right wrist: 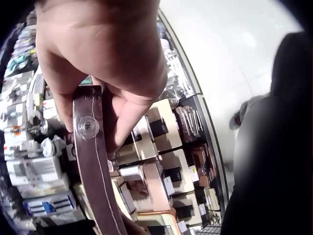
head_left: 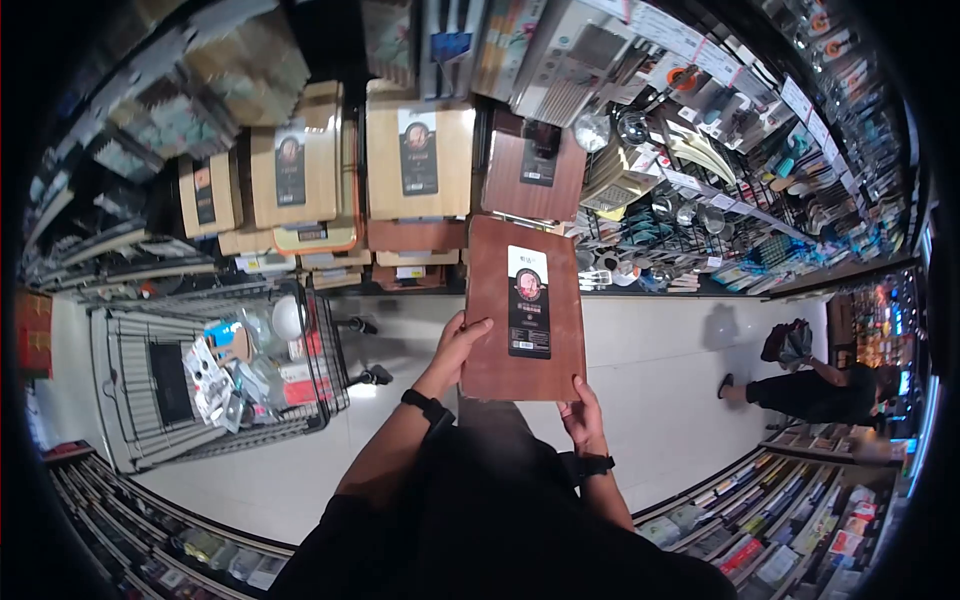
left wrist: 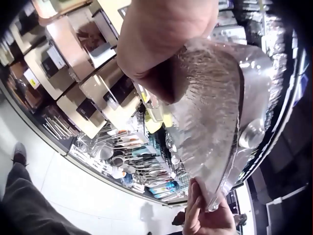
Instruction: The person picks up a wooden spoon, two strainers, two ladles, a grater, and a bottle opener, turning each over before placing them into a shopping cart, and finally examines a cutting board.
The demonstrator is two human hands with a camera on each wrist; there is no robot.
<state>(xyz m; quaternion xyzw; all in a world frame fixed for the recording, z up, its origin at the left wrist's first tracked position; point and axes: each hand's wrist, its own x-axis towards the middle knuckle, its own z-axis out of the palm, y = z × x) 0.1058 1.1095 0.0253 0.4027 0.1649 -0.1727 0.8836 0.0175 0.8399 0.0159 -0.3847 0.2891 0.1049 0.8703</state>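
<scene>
A reddish-brown wooden cutting board (head_left: 490, 370) in clear plastic wrap, with a black and white label (head_left: 529, 300), is held up in front of the body. My left hand (head_left: 458, 350) grips its left edge, thumb over the face. At the lower right corner, my right hand (head_left: 583, 415) pinches the board. The left wrist view has the crinkled wrap (left wrist: 210, 117) shining along the board, with the right hand (left wrist: 210, 215) at the far end. Seen edge-on in the right wrist view, the thick board (right wrist: 93, 166) sits between the right hand's (right wrist: 102, 58) thumb and fingers; a round clear stud shows on its edge.
Ahead, a shelf carries pale cutting boards (head_left: 440, 150) and another dark brown board (head_left: 560, 190). Kitchen tools (head_left: 690, 210) hang to the right. A loaded shopping cart (head_left: 140, 340) stands at left. A person in dark clothes (head_left: 820, 395) is in the aisle at right.
</scene>
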